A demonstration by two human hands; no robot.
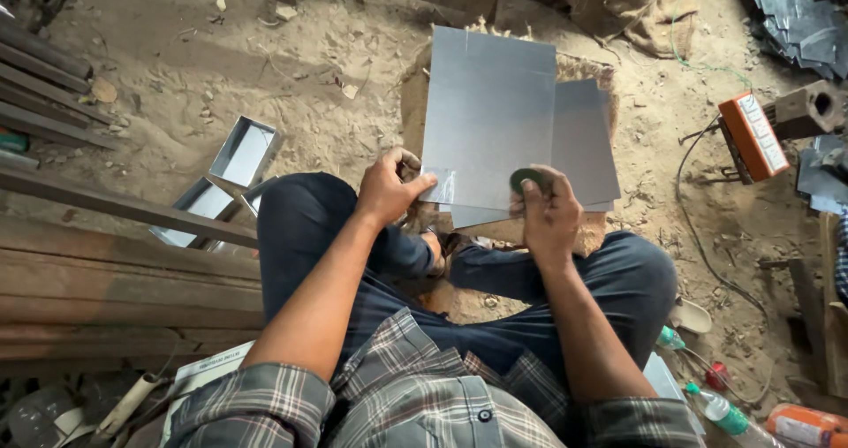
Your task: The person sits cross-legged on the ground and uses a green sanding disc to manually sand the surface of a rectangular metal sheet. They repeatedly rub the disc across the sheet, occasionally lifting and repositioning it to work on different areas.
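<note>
i sit cross-legged on a sandy dirt floor (pixel 221 68). my left hand (pixel 387 187) pinches the near left corner of a grey metal sheet (pixel 490 112) lying on a low block (pixel 587 68). my right hand (pixel 549 214) grips a dark round tool (pixel 527 180) at the sheet's near edge. folded metal trays (pixel 243 152) and wooden planks (pixel 106 280) lie left.

Folded metal trays (pixel 245 152) lie on dirt; orange box (pixel 753 135) right; bottles (pixel 730 414).
</note>
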